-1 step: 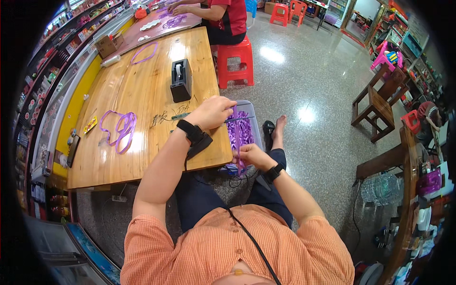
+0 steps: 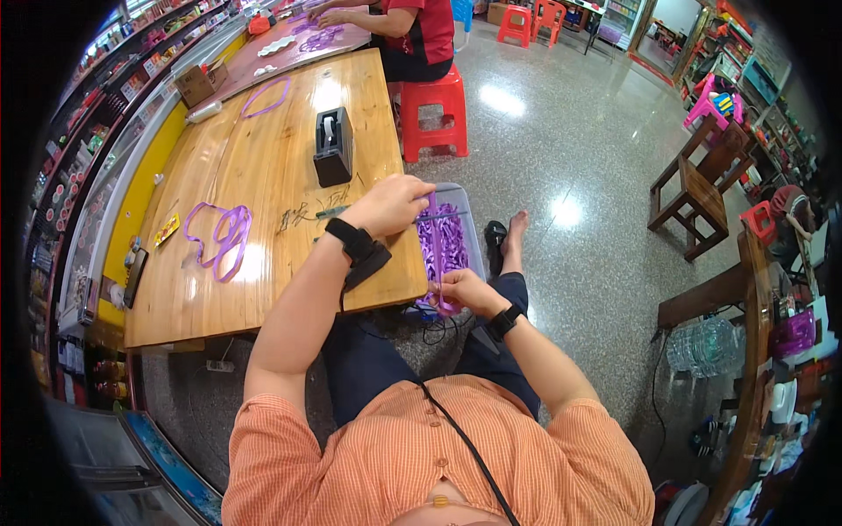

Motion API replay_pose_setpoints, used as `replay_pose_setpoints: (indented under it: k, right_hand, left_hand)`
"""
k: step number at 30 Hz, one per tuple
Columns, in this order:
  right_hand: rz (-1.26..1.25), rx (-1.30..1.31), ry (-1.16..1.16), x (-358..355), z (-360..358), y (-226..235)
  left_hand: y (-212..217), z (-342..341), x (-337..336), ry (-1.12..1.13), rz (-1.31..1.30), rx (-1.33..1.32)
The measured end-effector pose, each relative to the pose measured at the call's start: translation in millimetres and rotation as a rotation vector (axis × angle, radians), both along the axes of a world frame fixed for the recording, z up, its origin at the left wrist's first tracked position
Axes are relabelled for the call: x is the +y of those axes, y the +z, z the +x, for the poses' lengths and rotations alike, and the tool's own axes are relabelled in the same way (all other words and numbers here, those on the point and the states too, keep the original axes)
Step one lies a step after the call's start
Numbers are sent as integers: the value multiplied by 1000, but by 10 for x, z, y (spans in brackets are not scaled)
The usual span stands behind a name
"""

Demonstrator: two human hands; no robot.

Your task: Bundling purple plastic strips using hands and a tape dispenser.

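A strip of purple ribbon (image 2: 438, 248) runs between my two hands above a light grey plastic bin (image 2: 474, 230) at the table's right edge. My left hand (image 2: 395, 208) is closed on the ribbon's far end, its forearm reaching over the table corner. Nearer to me, my right hand (image 2: 467, 291) pinches the lower part, and a short loop of ribbon hangs beside the fingers. Inside the bin lies a heap of purple ribbon pieces (image 2: 451, 238). A small dark green object (image 2: 331, 212) on the table is partly hidden by my left wrist.
On the wooden table (image 2: 289, 167) stand a black tape dispenser (image 2: 333, 147) and a loose purple ribbon bundle (image 2: 230, 238). A ribbon loop (image 2: 267, 96) lies farther back. Another person (image 2: 405, 35) sits on a red stool (image 2: 435, 114) beyond. A wooden chair (image 2: 702, 188) stands right.
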State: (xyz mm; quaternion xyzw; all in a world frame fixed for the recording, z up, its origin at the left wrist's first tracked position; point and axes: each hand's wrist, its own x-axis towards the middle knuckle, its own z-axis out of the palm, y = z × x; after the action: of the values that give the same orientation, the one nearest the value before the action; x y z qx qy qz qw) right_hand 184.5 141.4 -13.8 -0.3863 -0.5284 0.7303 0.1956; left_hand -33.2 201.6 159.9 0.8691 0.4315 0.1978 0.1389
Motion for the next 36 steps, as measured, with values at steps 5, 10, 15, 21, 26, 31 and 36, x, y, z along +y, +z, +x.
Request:
replay_pose_setpoints:
  k: [5,10,15,21,26,31,36]
  right_hand:
    - [-144,-54,-51,-428,128,-278]
    - [-292,-129,16,-774,151,-290]
    - [-382,-100,45,-960,197,-184]
    - [-592,51,48,-1152,341,95]
    - [-634,139,114,-1249,325,260]
    - [-628,131,113,-1290,364,310]
    - [-628,139,94,-1327,381,329]
  left_hand:
    - [20,54,-11,-9,0,75]
    - [-8,77,-82,29,76,90]
    - [18,48,-327,-14,138,90]
    - [111,281,-1698,-13,-650,-409]
    - [-808,230,-2060,134,-415,-328]
    - [-1165,368,-2006,157,-831,-765]
    - [-1286,334,-1921,28,-1049,-650]
